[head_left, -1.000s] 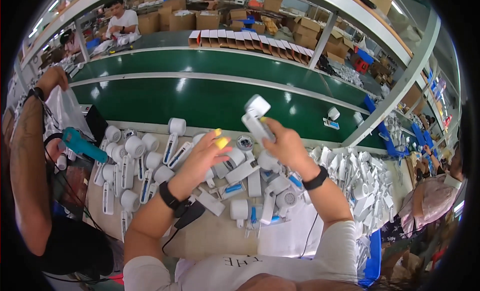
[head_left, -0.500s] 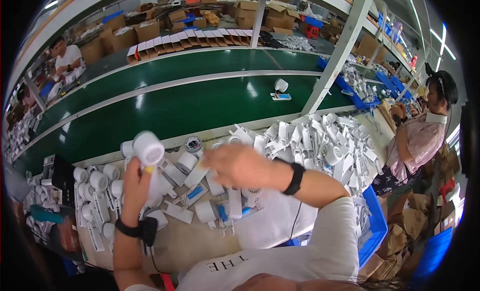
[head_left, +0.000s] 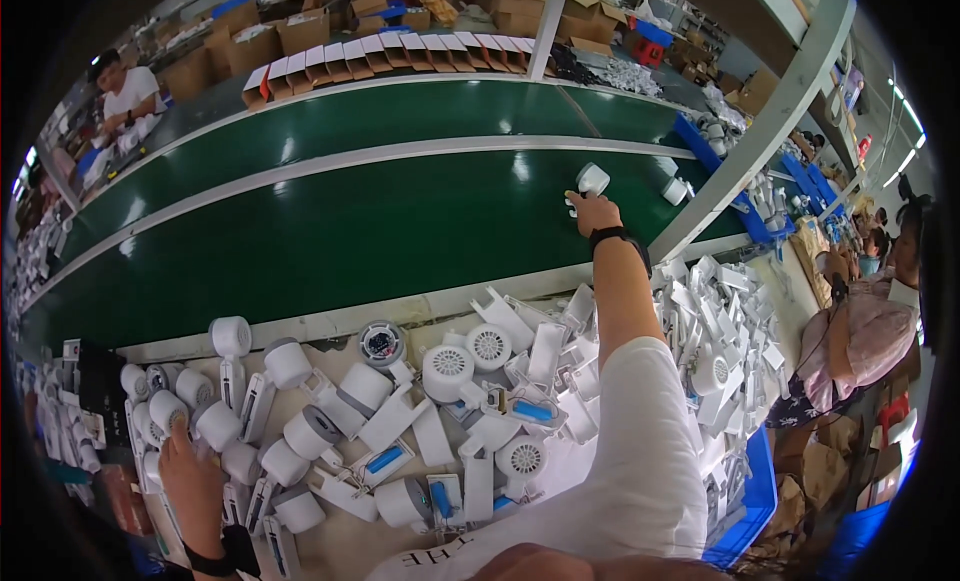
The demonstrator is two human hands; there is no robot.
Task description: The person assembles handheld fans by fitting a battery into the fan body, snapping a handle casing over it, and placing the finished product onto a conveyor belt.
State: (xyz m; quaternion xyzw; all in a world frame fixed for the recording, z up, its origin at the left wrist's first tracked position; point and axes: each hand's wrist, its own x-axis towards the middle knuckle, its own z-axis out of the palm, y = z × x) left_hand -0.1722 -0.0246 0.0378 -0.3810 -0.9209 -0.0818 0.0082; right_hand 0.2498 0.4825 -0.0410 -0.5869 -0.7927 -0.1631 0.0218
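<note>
My left hand (head_left: 192, 481) is closed at the left end of the table, its fingers on a white handheld fan (head_left: 167, 409) with a round vented head, among similar fans. My right hand (head_left: 598, 215) reaches far over the green belt. It grips an open handheld fan with a white cup-shaped head (head_left: 592, 179); the fingers hide most of its handle. Between my arms lie several half-assembled fans, with vented heads (head_left: 448, 372), open handles and blue batteries (head_left: 384, 459). One fan head (head_left: 381, 343) shows its inner parts.
Another white fan part (head_left: 676, 190) lies on the belt (head_left: 400, 216) near the slanted white post (head_left: 760, 121). White casings (head_left: 715, 331) are heaped at the right above a blue bin (head_left: 762, 486). A person (head_left: 865, 326) works at the right; another person (head_left: 130, 96) sits far left.
My left hand has lowered the raised fan to the left, among the others. My right hand has swung from over the parts forward onto the belt. The whole view has shifted slightly.
</note>
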